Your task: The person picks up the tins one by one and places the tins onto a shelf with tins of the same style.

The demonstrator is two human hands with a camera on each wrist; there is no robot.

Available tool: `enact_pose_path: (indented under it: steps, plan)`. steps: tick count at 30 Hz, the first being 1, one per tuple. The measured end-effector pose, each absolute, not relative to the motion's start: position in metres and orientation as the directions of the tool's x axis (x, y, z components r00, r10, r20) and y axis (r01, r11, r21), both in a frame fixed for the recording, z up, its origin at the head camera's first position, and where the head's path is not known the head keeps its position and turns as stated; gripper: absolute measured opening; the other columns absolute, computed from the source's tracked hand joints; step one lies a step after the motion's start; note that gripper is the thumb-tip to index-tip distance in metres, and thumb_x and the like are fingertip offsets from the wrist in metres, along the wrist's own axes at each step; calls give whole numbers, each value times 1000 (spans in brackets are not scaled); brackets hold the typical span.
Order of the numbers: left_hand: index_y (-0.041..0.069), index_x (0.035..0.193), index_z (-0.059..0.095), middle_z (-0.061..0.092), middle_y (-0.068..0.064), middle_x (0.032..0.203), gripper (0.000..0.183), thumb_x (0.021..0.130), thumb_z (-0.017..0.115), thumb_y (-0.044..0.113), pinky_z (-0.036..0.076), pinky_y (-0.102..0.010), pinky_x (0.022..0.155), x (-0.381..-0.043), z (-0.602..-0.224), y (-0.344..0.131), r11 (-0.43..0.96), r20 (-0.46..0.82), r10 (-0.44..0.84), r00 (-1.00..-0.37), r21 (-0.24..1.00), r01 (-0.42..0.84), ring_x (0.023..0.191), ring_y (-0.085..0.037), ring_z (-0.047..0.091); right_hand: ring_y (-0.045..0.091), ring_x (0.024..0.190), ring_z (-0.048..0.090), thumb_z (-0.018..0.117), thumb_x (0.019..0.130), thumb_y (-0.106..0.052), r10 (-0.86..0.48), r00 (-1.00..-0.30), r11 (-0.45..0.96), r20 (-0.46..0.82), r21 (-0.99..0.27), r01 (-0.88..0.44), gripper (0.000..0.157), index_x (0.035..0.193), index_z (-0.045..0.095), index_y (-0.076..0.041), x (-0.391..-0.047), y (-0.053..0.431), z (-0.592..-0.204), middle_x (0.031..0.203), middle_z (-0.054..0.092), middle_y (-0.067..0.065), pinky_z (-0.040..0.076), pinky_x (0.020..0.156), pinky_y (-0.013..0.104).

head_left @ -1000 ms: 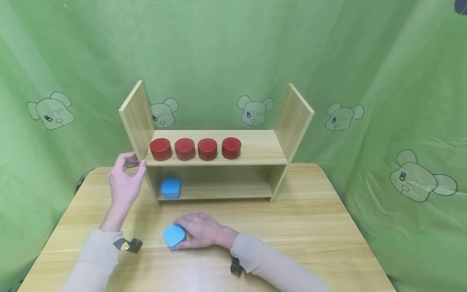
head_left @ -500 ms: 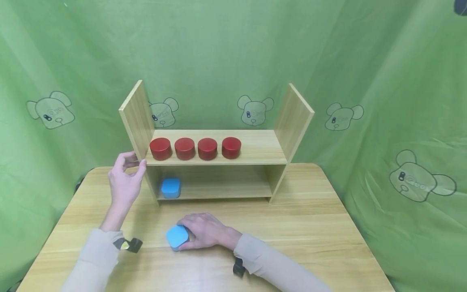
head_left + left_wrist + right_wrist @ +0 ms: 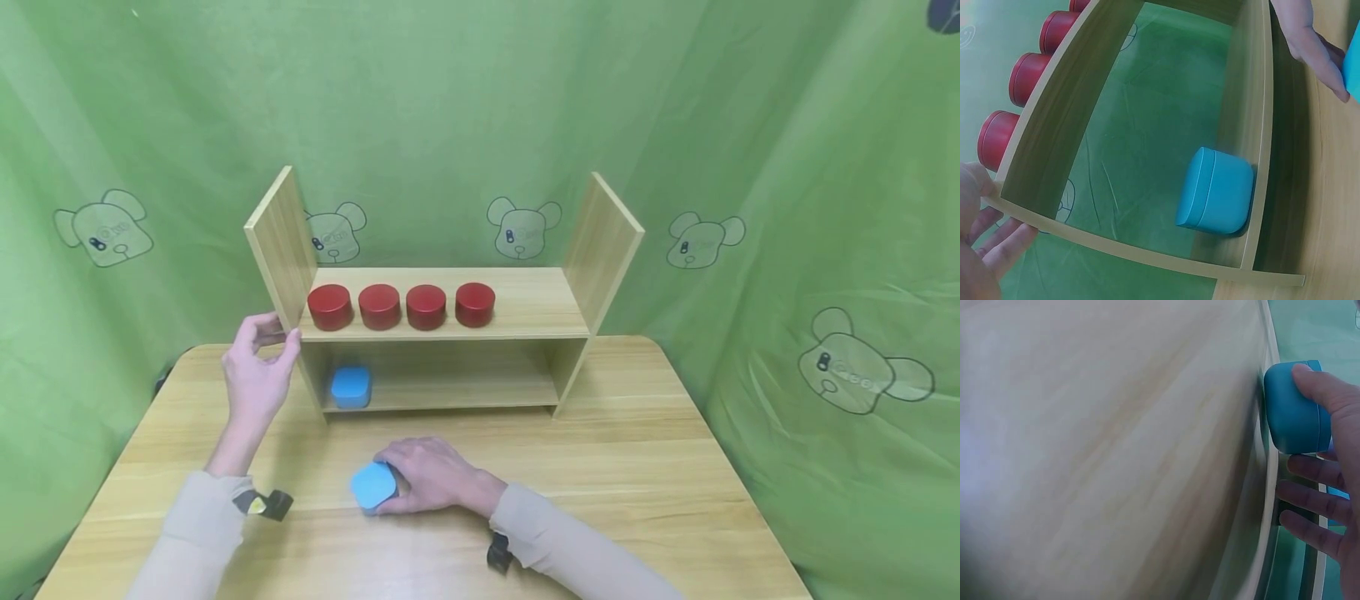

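In the head view a wooden shelf point(image 3: 450, 334) stands on the table. My left hand point(image 3: 258, 367) grips its left side panel point(image 3: 283, 258), thumb at the front edge and fingers on the outer side. My right hand point(image 3: 435, 475) holds a blue rounded-square box point(image 3: 373, 485) in front of the shelf. The right wrist view shows the thumb on this lidded blue box point(image 3: 1297, 409), with several other fingers spread beside it. A second blue box point(image 3: 351, 387) sits at the left end of the lower shelf board.
Several round red tins point(image 3: 379, 307) stand in a row on the upper board, from the left panel to past the middle. The right side panel point(image 3: 606, 250) rises at the other end. A green curtain point(image 3: 450, 108) hangs behind the wooden table point(image 3: 637, 467).
My right hand has moved a little to the right along the table with the blue box. The left hand, the shelf and the red tins stay as they were.
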State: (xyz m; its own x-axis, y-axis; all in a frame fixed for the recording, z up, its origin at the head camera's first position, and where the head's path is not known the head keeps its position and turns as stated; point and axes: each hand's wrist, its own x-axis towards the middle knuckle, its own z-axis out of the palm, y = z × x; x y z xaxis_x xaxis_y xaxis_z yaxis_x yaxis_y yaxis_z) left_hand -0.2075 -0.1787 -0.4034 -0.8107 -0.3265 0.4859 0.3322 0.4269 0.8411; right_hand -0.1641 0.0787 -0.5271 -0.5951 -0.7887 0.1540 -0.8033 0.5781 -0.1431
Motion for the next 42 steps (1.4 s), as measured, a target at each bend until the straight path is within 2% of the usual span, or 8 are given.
enact_pose_path:
  steps: [9, 18, 25, 32, 38, 42]
  plan:
    - [-4, 125, 65, 74, -24, 119, 33, 95, 73, 5, 51, 4, 71, -208, -403, -179, 430, 487, -324, -811, 840, 332, 87, 17, 58, 10, 116, 72, 75, 85, -70, -732, -661, 639, 167, -167, -751, 72, 136, 65, -20, -165, 84, -525, 128, 76, -6, 62, 97, 25]
    - [-5, 125, 64, 74, -24, 117, 32, 95, 73, 4, 52, 3, 72, -208, -405, -179, 423, 490, -323, -810, 840, 340, 87, 17, 59, 10, 112, 74, 74, 86, -70, -702, -680, 668, 211, -137, -731, 71, 135, 65, -21, -164, 86, -524, 126, 77, -4, 63, 91, 22]
    - [-5, 124, 65, 74, -24, 116, 31, 95, 72, 4, 53, 2, 72, -206, -404, -178, 431, 501, -327, -802, 834, 345, 88, 17, 59, 12, 107, 75, 77, 84, -70, -660, -710, 698, 247, -148, -700, 72, 136, 65, -21, -164, 86, -522, 123, 78, -3, 61, 80, 20]
    - [-5, 124, 65, 74, -25, 118, 31, 95, 72, 3, 52, 3, 71, -206, -403, -178, 422, 502, -320, -803, 835, 354, 87, 17, 60, 12, 103, 73, 78, 83, -69, -624, -730, 718, 280, -164, -676, 73, 136, 65, -19, -165, 87, -522, 121, 77, -3, 60, 81, 21]
    - [-5, 123, 65, 74, -25, 117, 31, 95, 73, 3, 51, 4, 71, -207, -403, -178, 422, 506, -322, -800, 833, 357, 86, 18, 59, 8, 92, 69, 79, 83, -67, -598, -731, 733, 329, -146, -664, 71, 133, 66, -19, -168, 89, -521, 108, 77, -6, 55, 73, 14]
    - [-6, 124, 65, 74, -26, 117, 31, 95, 73, 3, 51, 4, 71, -207, -403, -178, 426, 508, -320, -800, 831, 357, 86, 18, 59, 9, 95, 70, 79, 83, -67, -573, -742, 750, 349, -141, -646, 71, 131, 67, -17, -170, 89, -517, 110, 78, -5, 60, 77, 17]
